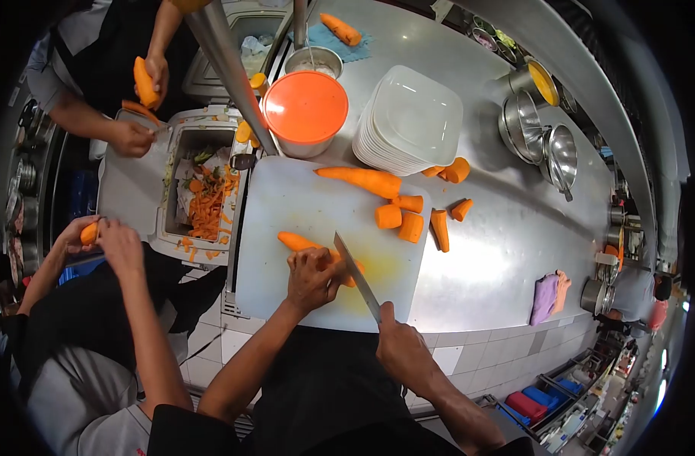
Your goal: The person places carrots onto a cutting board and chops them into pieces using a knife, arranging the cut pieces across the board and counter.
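My left hand is closed over a peeled carrot, pressing it against the white cutting board. The carrot's narrow end points away to the left, and its middle is covered by my fingers. My right hand grips the handle of a kitchen knife. Its blade slants up across the carrot, close beside my left fingers; whether it touches the carrot I cannot tell. Farther up the board lie another carrot and a group of cut carrot chunks. A yellow-orange stain marks the board near the blade.
Carrot pieces lie right of the board. Behind it stand a tub with an orange lid and stacked white containers. A bin of peelings adjoins the left edge. Two co-workers' hands hold carrots there. Metal bowls sit far right.
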Tool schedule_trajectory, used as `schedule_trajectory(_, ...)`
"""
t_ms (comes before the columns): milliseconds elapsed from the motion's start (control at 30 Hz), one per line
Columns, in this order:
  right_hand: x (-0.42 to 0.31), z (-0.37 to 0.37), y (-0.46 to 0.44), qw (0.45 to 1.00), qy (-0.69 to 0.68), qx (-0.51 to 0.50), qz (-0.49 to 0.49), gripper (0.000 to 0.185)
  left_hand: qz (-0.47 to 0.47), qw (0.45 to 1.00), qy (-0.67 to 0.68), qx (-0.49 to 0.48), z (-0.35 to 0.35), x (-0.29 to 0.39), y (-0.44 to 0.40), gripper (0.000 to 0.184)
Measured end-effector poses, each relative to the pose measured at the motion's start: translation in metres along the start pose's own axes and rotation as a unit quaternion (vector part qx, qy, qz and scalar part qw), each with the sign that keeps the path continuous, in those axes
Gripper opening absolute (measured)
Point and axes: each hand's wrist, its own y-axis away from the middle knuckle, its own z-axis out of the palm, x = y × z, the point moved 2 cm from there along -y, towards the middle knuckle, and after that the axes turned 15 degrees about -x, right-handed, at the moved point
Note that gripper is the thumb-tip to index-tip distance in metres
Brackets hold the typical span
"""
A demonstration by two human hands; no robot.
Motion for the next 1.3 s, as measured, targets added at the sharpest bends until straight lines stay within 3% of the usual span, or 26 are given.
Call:
schedule_trajectory(200,0.021,0.027,-0.005,0.999,-0.008,0.046,-0.003,0.016,-0.014,1.000,-0.008,-0.018,0.006,-0.004,0.003,0.043)
schedule_trajectory(400,-0.001,-0.002,0.020,0.998,-0.038,0.047,0.030,0.016,0.001,1.000,0.000,0.005,0.003,-0.002,0.000,0.026)
schedule_trajectory(567,0.004,0.014,0.010,0.997,-0.042,0.057,0.024,0.016,0.006,1.000,-0.007,0.016,0.004,-0.002,0.000,0.029)
schedule_trajectory(633,0.003,0.021,0.007,0.997,-0.059,0.005,0.046,0.028,0.008,1.000,-0.012,0.014,0.003,-0.003,-0.001,0.028)
schedule_trajectory(867,0.005,0.029,0.005,0.996,-0.062,-0.010,0.056,0.029,0.002,1.000,-0.007,-0.004,0.003,-0.004,0.002,0.045)
schedule_trajectory(933,0.008,0.033,0.003,0.998,-0.039,0.048,0.013,0.015,0.001,1.000,-0.002,-0.008,0.004,-0.003,0.002,0.048)
schedule_trajectory(1033,0.005,0.029,0.002,0.998,-0.048,0.016,0.033,0.015,-0.002,1.000,-0.007,-0.009,0.004,-0.004,0.002,0.047)
schedule_trajectory(1100,0.003,0.026,0.000,0.998,-0.050,0.010,0.038,0.015,-0.017,1.000,-0.017,-0.008,0.004,-0.004,0.002,0.027)
schedule_trajectory(1300,-0.001,0.019,-0.011,0.996,-0.054,-0.018,0.068,0.018,-0.017,1.000,0.006,-0.015,0.004,-0.004,0.001,0.029)
